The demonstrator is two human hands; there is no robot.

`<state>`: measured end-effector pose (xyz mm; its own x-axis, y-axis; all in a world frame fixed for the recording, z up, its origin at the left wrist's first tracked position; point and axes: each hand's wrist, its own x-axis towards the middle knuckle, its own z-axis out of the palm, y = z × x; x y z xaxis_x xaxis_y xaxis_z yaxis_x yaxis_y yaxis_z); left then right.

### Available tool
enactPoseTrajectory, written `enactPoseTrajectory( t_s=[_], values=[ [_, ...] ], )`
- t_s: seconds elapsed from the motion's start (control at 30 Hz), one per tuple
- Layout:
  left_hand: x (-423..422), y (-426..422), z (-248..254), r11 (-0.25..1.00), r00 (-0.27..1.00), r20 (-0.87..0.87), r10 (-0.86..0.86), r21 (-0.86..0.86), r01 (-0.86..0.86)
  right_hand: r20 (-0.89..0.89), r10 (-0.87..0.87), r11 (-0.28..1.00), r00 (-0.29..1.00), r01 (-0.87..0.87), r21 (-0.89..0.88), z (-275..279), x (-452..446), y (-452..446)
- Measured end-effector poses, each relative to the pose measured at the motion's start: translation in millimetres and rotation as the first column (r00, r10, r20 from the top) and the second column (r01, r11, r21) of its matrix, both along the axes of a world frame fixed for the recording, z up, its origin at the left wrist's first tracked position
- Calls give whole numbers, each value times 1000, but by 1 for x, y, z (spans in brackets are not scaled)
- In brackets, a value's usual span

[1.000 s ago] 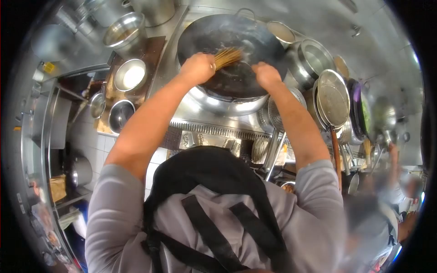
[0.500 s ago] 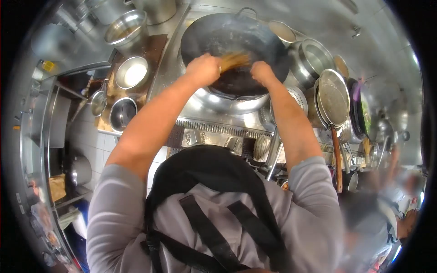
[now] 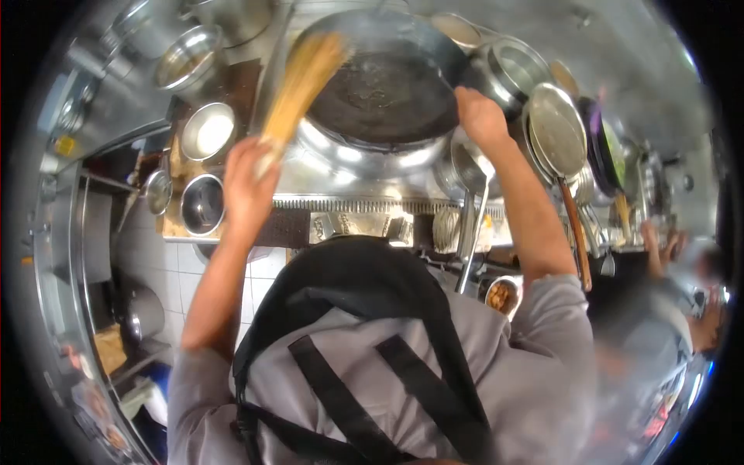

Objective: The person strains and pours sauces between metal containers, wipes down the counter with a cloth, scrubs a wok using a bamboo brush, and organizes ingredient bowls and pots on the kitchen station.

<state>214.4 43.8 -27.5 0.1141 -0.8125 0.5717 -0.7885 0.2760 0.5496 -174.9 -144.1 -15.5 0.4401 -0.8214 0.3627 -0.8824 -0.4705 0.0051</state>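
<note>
My left hand (image 3: 252,177) is wrapped round the lower end of a straw-coloured bristle brush (image 3: 304,85). The brush points up and to the right, its blurred tips over the left rim of a large dark wok (image 3: 384,89). A thin wet film shows on the wok's bottom, and the wok sits on a shiny metal stove ring (image 3: 349,152). On the right, my right hand (image 3: 480,115) is closed at the wok's right edge; what lies within its fingers is hidden.
Metal bowls (image 3: 208,132) stand on a board at the left. Nested pots (image 3: 518,70), a wood-handled strainer (image 3: 558,128) and ladles are at the right. A small bowl of brown food (image 3: 502,295) sits lower right. Another person (image 3: 659,325) works at the far right.
My left hand has pulled back, down and left, lifting the brush out of the wok's middle. My right hand has moved slightly right along with the wok's edge. The whole view has shifted a little.
</note>
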Motion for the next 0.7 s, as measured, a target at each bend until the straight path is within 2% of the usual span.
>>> enactPoseTrajectory(
  t_s=[0.03,0.07,0.13,0.17,0.2,0.27,0.3,0.37,0.4,0.43,0.5,0.53,0.57,0.6,0.63,0.7],
  values=[
    [4,30,-12,999,998,-43,53,-9,-53,-90,9,998,996,-3,68,-6,-22,11],
    [8,59,-28,995,992,-84,99,-13,-100,-65,27,999,998,-25,39,-19,-42,15],
    [23,99,-75,993,979,-168,115,40,-109,-11,-65,998,998,65,1,-8,-47,50],
    [29,108,-94,995,981,-174,91,46,-84,-18,-43,999,999,43,-10,-13,-56,58],
    [36,115,-112,986,979,-155,131,125,-112,-23,-66,998,998,65,-6,-18,-63,70],
    [52,110,-131,946,986,-61,153,296,-129,339,-195,950,920,263,-167,-22,-70,98],
    [56,107,-136,950,989,-67,132,293,-107,571,-234,926,787,360,-117,-25,-71,119],
    [50,92,-116,839,982,92,165,511,-188,775,-340,909,532,396,127,-70,-89,148],
    [50,85,-118,908,969,202,144,362,-210,851,-488,855,192,304,421,-78,-84,165],
    [42,75,-108,911,971,199,129,363,-195,767,-622,762,-155,106,639,-84,-72,180],
    [5,53,-73,961,986,79,-145,248,122,662,-609,749,-436,-40,662,-86,-40,199],
    [-18,40,-72,837,930,-276,-241,426,344,658,-582,779,-478,-95,620,-86,-22,204],
    [-44,27,-70,646,763,-604,-232,491,585,650,-551,809,-524,-144,570,-84,-3,209],
    [-73,17,-58,466,591,-802,-86,492,735,656,-546,826,-521,-203,526,-78,20,217],
    [-103,8,-45,282,401,-909,115,416,864,665,-538,840,-518,-258,478,-68,38,227],
    [-152,-14,-36,42,218,-904,369,250,967,720,-672,708,-171,-431,559,-48,55,256]
  ],
)
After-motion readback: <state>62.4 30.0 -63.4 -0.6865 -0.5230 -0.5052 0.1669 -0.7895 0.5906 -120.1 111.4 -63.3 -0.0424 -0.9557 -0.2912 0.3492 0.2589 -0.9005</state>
